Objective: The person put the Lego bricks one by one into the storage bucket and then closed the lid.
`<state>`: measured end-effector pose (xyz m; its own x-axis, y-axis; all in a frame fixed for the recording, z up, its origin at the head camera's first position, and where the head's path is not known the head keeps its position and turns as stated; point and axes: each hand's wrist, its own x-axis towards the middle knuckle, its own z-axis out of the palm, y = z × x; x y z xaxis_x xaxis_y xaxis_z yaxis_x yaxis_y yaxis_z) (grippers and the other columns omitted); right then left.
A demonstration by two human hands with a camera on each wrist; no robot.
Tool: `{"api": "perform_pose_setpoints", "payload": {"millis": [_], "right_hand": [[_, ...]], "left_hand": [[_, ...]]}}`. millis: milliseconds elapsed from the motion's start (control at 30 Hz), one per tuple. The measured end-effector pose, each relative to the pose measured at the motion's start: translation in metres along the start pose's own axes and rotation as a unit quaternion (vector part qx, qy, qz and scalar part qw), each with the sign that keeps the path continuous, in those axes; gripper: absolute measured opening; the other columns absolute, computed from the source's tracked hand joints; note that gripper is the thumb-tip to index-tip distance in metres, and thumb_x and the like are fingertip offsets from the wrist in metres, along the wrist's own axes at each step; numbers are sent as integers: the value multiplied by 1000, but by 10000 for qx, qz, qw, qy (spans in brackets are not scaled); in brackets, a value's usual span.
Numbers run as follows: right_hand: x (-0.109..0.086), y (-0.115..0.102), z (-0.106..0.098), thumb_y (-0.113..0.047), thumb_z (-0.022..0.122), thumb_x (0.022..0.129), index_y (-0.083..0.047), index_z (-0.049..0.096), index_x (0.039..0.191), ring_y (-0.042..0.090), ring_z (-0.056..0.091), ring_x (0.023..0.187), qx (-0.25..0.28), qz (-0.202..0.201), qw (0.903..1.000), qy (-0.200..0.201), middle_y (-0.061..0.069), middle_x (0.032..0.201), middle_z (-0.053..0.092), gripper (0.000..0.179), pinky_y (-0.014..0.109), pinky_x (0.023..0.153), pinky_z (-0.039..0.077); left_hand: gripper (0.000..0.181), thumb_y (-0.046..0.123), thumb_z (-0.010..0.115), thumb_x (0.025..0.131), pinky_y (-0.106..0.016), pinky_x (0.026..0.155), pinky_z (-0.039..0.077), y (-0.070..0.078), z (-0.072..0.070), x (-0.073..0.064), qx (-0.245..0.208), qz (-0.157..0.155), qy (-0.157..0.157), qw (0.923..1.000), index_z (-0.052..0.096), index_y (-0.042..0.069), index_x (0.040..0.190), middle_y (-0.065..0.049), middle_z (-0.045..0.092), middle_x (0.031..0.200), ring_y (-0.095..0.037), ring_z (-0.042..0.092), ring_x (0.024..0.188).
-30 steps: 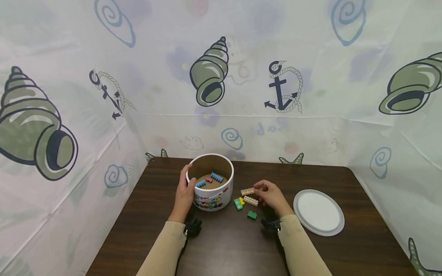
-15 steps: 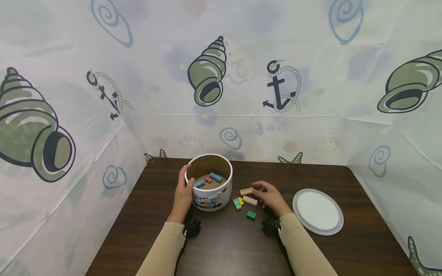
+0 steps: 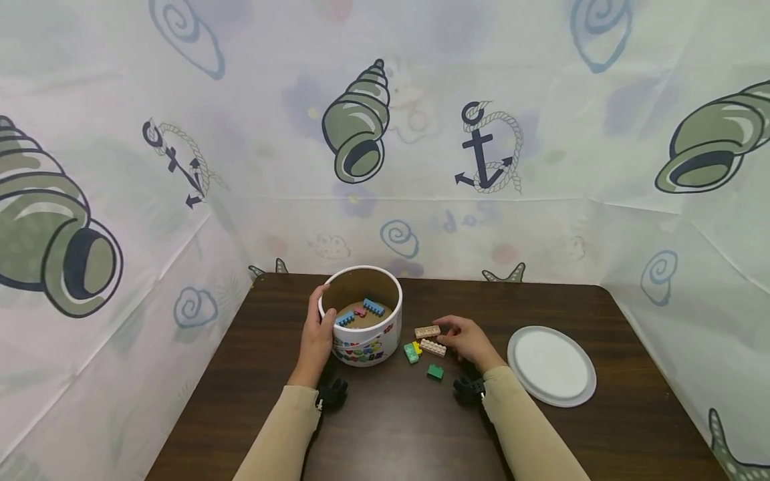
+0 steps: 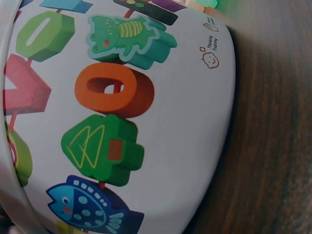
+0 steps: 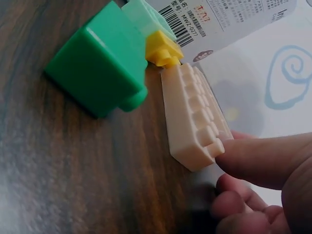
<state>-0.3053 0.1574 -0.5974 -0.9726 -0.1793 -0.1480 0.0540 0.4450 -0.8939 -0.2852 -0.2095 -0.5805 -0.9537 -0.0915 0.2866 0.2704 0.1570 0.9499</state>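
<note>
My left hand point(image 3: 315, 341) grips the left side of a round white tub point(image 3: 361, 347) printed with colourful pictures. Inside it lie two blue toy bricks point(image 3: 373, 306) and a small pink piece point(image 3: 359, 311). My right hand point(image 3: 472, 342) pinches the right end of the farther beige brick point(image 3: 426, 332) between thumb and index finger. A second beige brick point(image 5: 187, 117) lies just in front, close to the thumb in the right wrist view. Beside it are a mint-green brick point(image 3: 411, 353), a yellow piece point(image 3: 417, 348) and a dark green brick point(image 3: 435, 372).
A round white lid point(image 3: 551, 366) lies on the dark wooden table point(image 3: 385, 434), right of my right forearm. Patterned white cloth point(image 3: 421, 153) stands behind the table and along its sides. Each wrist carries a black strapped device point(image 3: 333, 394).
The whole head view has shifted slightly, so everything sits a little further left. Both hands keep their places at the tub and the beige brick.
</note>
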Motion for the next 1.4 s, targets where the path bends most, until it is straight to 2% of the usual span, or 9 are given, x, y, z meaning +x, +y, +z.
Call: {"api": "perform_pose_setpoints", "payload": {"millis": [133, 433, 633, 767, 900, 1100, 1167, 1267, 1400], "right_hand": [[-1, 3, 0, -15, 79, 99, -20, 78, 128, 18, 49, 56, 24, 73, 9999, 91, 6, 86, 62, 29, 31, 52, 45], [2, 16, -14, -23, 76, 103, -16, 75, 129, 17, 54, 61, 938, 184, 9954, -108, 8, 89, 64, 27, 29, 53, 42], [3, 18, -18, -22, 70, 105, -3, 70, 122, 17, 63, 64, 1674, 345, 9852, -146, 14, 104, 76, 25, 26, 54, 50], [2, 18, -20, -19, 62, 107, -1, 66, 114, 17, 65, 67, 1954, 444, 9797, -47, 17, 112, 78, 20, 25, 56, 53], [2, 18, -19, -14, 56, 105, -2, 62, 111, 16, 62, 62, 2021, 519, 9779, 88, 16, 106, 77, 15, 24, 54, 51], [1, 17, -17, -16, 48, 107, -3, 66, 133, 15, 60, 61, 2071, 585, 9764, 180, 11, 93, 68, 34, 25, 55, 52], [1, 17, -18, -18, 48, 108, 0, 66, 134, 15, 60, 62, 2147, 581, 9748, 141, 8, 90, 64, 36, 26, 58, 53], [0, 17, -20, -22, 48, 113, 4, 63, 131, 15, 63, 66, 2394, 598, 9691, 46, 7, 89, 63, 35, 27, 63, 56], [1, 18, -24, -30, 52, 116, 1, 61, 121, 15, 66, 71, 2747, 639, 9594, -89, 8, 93, 65, 32, 28, 69, 61]], "left_hand": [[56, 37, 53, 112, -69, 121, 35, -1, 1, -1, -68, -2, -29, 10000, 37, 35, 166, -10, 39, 172, -53, 45, 146], [55, 36, 54, 112, -68, 121, 34, 0, 0, 0, -101, -9, 9, 9999, 38, 37, 165, -8, 39, 172, -53, 44, 148], [55, 33, 53, 112, -67, 122, 33, 0, -1, -1, -82, -69, 2, 9999, 38, 37, 165, -10, 39, 172, -53, 43, 148], [55, 31, 53, 112, -67, 121, 34, 1, 0, -1, -68, -98, 14, 9999, 39, 38, 164, -9, 39, 172, -53, 44, 148], [55, 27, 52, 112, -66, 120, 34, 1, 0, -1, -94, -85, 17, 9999, 39, 38, 164, -10, 39, 172, -53, 44, 147], [56, 28, 53, 111, -63, 116, 36, -2, 1, -1, -53, 72, 70, 9999, 39, 36, 165, -14, 41, 170, -54, 47, 143], [56, 30, 54, 111, -64, 116, 36, -2, 1, -1, -36, 95, 73, 9999, 39, 36, 165, -13, 42, 170, -54, 47, 143], [56, 35, 55, 112, -65, 117, 36, -3, 1, -1, -20, 116, 72, 9999, 39, 36, 165, -11, 41, 171, -53, 47, 144], [57, 39, 56, 111, -66, 118, 36, -5, 0, 0, -10, 106, 72, 9999, 38, 37, 166, -10, 39, 172, -52, 46, 145]]}}
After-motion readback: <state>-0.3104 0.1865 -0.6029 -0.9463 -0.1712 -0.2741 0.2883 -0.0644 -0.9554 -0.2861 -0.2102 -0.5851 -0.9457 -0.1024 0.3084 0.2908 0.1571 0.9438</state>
